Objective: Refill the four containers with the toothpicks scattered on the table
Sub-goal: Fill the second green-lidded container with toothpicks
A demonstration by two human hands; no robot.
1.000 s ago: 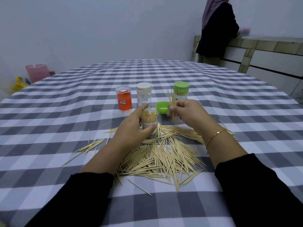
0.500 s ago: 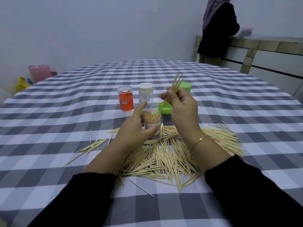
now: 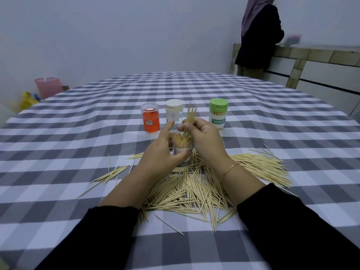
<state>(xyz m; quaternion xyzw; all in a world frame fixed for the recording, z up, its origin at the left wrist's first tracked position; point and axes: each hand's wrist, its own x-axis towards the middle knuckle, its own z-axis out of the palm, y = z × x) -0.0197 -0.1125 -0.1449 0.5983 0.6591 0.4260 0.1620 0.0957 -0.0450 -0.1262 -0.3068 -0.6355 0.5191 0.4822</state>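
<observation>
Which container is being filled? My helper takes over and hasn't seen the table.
On the checked tablecloth, just beyond the toothpick pile, stands an open container gripped by the left hand. Unlike the three capped ones behind, it is lidless, showing toothpick tips.

Both hands (image 3: 161, 152) (image 3: 204, 141) forward, fingers curled.

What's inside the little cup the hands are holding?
The open container gripped by the left hand is packed with upright toothpicks. The right hand pinches another bunch above them. How far down they reach is hidden by fingers and label.
</observation>
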